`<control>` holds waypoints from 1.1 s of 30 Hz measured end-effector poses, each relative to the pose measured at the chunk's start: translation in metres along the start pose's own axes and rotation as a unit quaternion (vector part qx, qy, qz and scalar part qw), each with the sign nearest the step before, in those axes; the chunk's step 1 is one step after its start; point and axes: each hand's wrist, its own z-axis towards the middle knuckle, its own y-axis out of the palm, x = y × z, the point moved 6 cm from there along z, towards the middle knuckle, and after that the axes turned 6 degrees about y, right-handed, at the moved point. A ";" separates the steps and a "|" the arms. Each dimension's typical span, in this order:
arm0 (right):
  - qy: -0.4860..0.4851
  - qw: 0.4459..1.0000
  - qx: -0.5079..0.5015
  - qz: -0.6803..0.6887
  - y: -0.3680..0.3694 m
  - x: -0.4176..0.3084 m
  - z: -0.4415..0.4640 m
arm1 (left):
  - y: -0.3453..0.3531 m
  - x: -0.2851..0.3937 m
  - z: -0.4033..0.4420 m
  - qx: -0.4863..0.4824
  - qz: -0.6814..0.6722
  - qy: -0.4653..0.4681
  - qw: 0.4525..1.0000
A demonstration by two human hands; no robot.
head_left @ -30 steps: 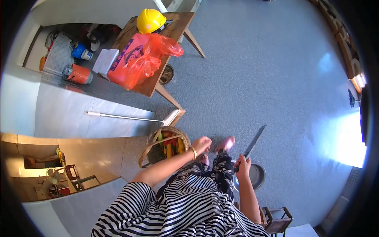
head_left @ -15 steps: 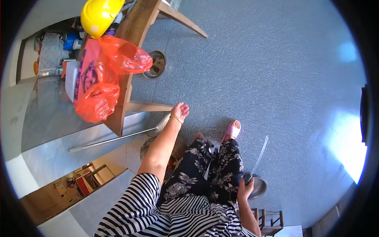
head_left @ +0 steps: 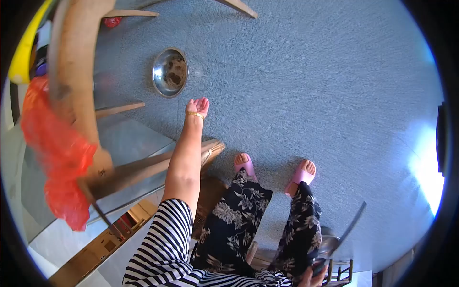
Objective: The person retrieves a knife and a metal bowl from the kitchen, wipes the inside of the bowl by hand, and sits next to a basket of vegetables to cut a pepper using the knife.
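1. Near the metal bowl (head_left: 162, 87), left hand (head_left: 197, 106): empty, palm up, fingers apart and a bit curled. Not touching; bowl sits on the floor just beyond the fingertips.
2. Lower right, right hand (head_left: 313, 276): clamped on the handle of the knife (head_left: 352, 225), blade pointing out over the floor, blurred. Finger detail unclear.
3. Risk, knife: held low beside the right trouser leg (head_left: 299, 215); a careless step or swing could nick leg or foot. Blade could also knock the basin (head_left: 327, 245) or stool (head_left: 345, 273) close by.
4. Risk, bowl: dark residue inside; a one-handed grab at the rim could tip it and spill.
5. Risk, table (head_left: 76, 67): red bag (head_left: 57, 148) hangs at its edge; a brush from the left arm could drag it off.
6. Writing: small dark mark on the table's near end, can't read it. No legible brand or label on bag, knife, bowl or pink sandals (head_left: 300, 179).
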 end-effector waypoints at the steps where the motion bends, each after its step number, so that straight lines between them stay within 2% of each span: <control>1: -0.192 0.952 0.030 -0.236 0.097 -0.028 0.075 | 0.001 0.006 0.016 0.007 -0.005 0.003 1.000; 2: -0.191 0.949 0.059 -0.242 0.131 0.011 0.093 | 0.003 0.011 0.030 0.006 -0.003 0.007 1.000; 3: -0.296 0.909 0.181 -0.231 0.146 0.033 0.098 | 0.006 0.015 0.045 0.007 0.002 0.008 1.000; 5: -0.276 0.913 0.199 -0.223 0.159 0.049 0.103 | 0.003 0.026 0.074 0.051 0.011 0.036 0.998; 8: -0.255 0.908 0.196 -0.269 0.193 0.102 0.124 | 0.007 0.040 0.116 0.035 0.012 0.020 0.999; 12: -0.223 0.897 0.197 -0.328 0.182 0.087 0.118 | 0.009 0.052 0.146 0.041 -0.023 0.015 0.999; 18: -0.220 0.906 0.180 -0.315 0.187 0.122 0.084 | 0.000 0.070 0.182 0.078 -0.082 0.043 0.993; 21: -0.219 0.909 0.177 -0.309 0.189 0.119 0.086 | -0.001 0.076 0.206 0.081 -0.153 0.061 0.983; 23: -0.218 0.909 0.173 -0.311 0.184 0.118 0.087 | -0.009 0.082 0.219 0.127 -0.129 0.138 0.974; 24: -0.217 0.909 0.168 -0.314 0.179 0.120 0.086 | -0.006 0.077 0.218 0.106 -0.109 0.104 0.983; 27: -0.214 0.912 0.155 -0.315 0.176 0.093 0.093 | -0.009 0.060 0.176 0.081 -0.050 0.092 0.991; 29: -0.207 0.914 0.149 -0.316 0.169 0.060 0.101 | -0.020 0.043 0.150 0.115 -0.063 0.105 0.986; 31: -0.199 0.924 0.129 -0.301 0.159 0.038 0.107 | -0.037 0.015 0.144 0.141 -0.077 0.024 0.987; 33: -0.153 0.930 0.115 -0.312 0.185 0.077 0.123 | -0.049 0.005 0.107 0.099 0.016 0.133 0.986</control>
